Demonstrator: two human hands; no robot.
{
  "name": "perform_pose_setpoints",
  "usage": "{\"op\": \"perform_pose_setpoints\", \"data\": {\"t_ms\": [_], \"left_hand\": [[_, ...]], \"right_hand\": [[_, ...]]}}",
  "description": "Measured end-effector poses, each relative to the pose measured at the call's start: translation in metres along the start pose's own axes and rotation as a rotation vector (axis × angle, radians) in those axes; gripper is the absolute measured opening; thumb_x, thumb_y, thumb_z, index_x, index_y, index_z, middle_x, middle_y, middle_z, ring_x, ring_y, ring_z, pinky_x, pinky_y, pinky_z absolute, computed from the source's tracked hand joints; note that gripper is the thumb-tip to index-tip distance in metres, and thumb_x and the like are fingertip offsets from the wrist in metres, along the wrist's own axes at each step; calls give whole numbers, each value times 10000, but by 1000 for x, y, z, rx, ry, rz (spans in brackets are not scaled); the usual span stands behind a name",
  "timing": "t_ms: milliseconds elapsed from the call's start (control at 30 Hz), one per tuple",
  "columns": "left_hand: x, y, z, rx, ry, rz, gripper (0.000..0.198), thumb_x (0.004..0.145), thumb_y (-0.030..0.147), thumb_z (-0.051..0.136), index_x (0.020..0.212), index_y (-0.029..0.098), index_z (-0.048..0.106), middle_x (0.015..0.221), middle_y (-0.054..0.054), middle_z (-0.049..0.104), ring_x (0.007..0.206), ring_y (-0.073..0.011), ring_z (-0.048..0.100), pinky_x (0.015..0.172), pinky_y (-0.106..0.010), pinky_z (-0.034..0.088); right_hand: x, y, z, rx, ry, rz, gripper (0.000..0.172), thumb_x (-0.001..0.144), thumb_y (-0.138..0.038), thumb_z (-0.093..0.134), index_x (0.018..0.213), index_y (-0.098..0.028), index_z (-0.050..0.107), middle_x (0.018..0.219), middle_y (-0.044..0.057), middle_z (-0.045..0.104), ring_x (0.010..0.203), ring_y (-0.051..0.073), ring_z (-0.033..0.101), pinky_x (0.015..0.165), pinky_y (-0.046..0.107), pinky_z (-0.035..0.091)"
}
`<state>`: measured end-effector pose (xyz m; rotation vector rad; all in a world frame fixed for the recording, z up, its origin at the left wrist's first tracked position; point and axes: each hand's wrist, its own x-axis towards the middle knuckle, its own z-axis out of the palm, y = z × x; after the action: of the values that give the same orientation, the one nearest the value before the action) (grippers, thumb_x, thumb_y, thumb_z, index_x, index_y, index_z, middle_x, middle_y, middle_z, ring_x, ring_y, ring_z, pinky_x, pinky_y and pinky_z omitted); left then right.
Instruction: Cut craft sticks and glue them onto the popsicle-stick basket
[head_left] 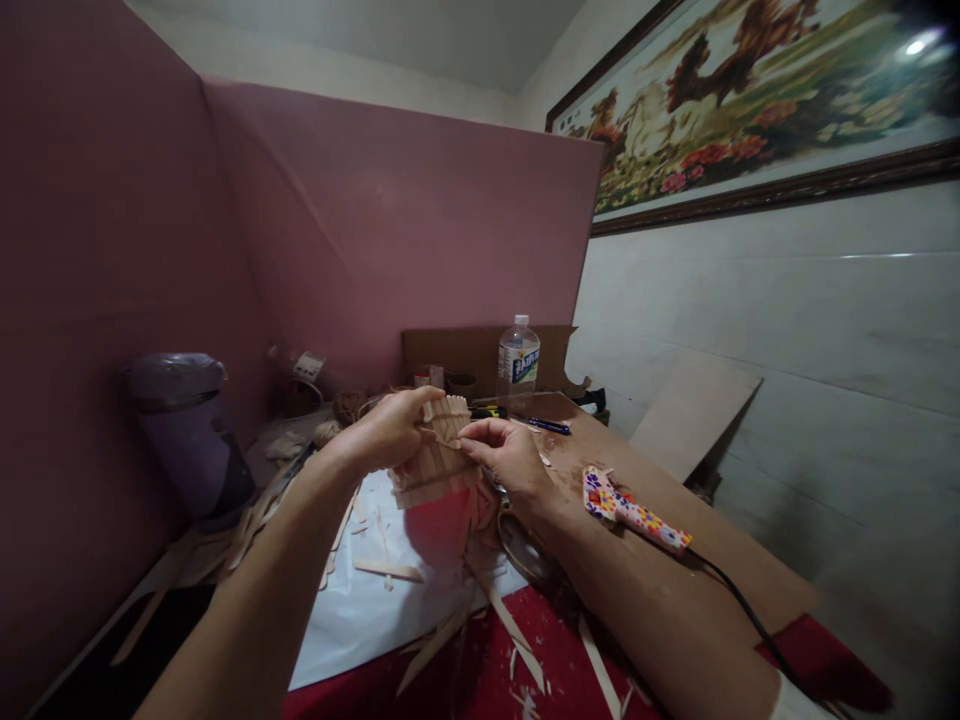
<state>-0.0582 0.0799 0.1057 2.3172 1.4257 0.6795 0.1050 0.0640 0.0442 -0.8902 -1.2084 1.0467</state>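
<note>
In the middle of the head view, a small structure made of wooden craft sticks stands above a reddish-pink rounded part. My left hand is closed around its upper left side, by a row of upright stick ends. From the right, my right hand pinches a small piece of wooden stick against the structure's upper part; fingertips cover much of that piece. Just below my right wrist lies a roll of tape, partly hidden by the forearm.
A flower-patterned glue gun with a black cord lies on the brown board at right. Loose craft sticks and slivers litter the white sheet and red cloth. Behind stand a plastic bottle and a dark pen; a purple bin is left.
</note>
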Motion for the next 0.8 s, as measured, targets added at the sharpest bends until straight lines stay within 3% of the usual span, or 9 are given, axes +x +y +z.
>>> {"op": "perform_pose_setpoints", "data": {"t_ms": [500,800], "left_hand": [[-1,4,1,-50,-69,-59,594,724,216,526,1299,214,378,853,-54,611,423,-72,498,394,-184,382],[-1,5,2,-21,-55,-14,575,723,226,525,1284,200,403,767,-28,597,465,-91,511,421,-192,402]], "right_hand": [[2,5,1,-73,37,-72,121,542,-246,676,619,-163,632,587,-11,601,547,108,501,558,238,390],[2,8,1,-120,38,-114,112,582,-251,653,635,-156,626,596,-11,586,553,108,493,562,239,385]]}}
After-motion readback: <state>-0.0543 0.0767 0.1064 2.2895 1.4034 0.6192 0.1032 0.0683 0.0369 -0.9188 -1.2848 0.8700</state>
